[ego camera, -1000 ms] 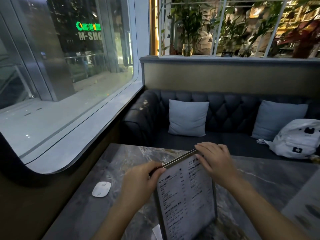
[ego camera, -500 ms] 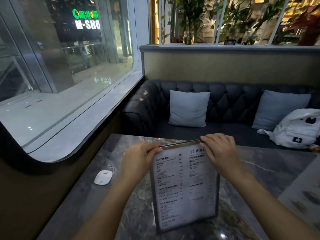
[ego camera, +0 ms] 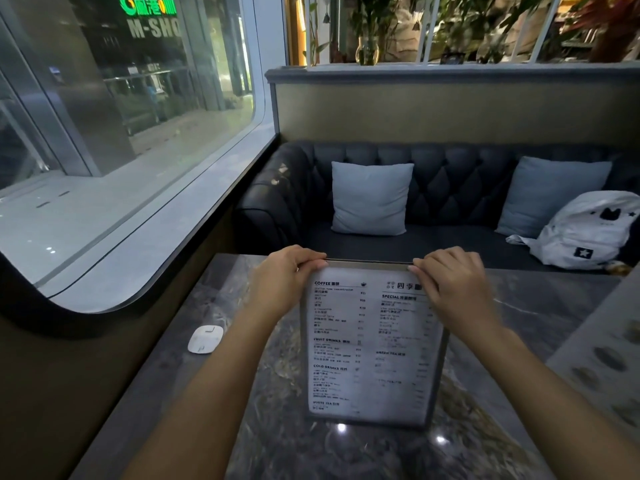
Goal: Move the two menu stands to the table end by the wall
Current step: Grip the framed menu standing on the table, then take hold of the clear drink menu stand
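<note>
Both hands are gripping the menu stand (ego camera: 372,344) by its top corners, left hand (ego camera: 282,278) and right hand (ego camera: 453,289); it is standing upright mid-table (ego camera: 263,393); sliding it wallward, keep it level, clearing the white puck (ego camera: 205,338).

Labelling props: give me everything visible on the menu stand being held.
The menu stand is a tall rectangular panel, dark thin frame around a white printed sheet with headings such as COFFEE, FRUIT DRINKS and SPECIAL. It stands roughly upright, facing the camera, its lower edge at the marble-look table; contact there is unclear. The left hand and right hand pinch its top corners. Its base is not visible.
</note>
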A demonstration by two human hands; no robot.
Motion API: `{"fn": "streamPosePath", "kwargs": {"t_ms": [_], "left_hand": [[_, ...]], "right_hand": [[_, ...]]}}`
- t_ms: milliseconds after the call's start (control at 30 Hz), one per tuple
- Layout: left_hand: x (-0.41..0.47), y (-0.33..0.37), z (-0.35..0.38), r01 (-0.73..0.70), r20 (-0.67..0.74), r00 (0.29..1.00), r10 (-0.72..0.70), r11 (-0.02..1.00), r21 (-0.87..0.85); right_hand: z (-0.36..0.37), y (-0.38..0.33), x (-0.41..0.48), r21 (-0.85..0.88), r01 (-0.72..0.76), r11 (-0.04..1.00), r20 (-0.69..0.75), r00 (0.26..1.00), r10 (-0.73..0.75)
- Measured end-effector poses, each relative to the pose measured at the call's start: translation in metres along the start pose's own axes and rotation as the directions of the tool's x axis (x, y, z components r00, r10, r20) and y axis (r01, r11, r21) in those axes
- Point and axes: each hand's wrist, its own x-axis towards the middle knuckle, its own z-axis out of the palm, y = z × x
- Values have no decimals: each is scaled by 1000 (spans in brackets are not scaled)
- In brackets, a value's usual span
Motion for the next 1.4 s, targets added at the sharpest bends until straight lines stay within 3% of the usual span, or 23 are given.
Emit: {"fn": "streamPosePath", "kwargs": {"t_ms": [600,800,1000,1400], "left_hand": [[2,-2,-2,-52,9,999,53,997,-61],[3,8,-6,-150,-21,988,153,983,101],[5,73,18,-290,-92,952,293,956,50],[5,231,138,-428,116,883,454,882,-195]], "right_hand": [[-5,-11,-1,-58,-62,996,-4,998,62],[-24,-9,-2,-134,2,991,159,987,19],[-64,23,-12,-167,-79,983,155,982,105],[-193,135,-77,-379,-245,892,82,952,296]]}}
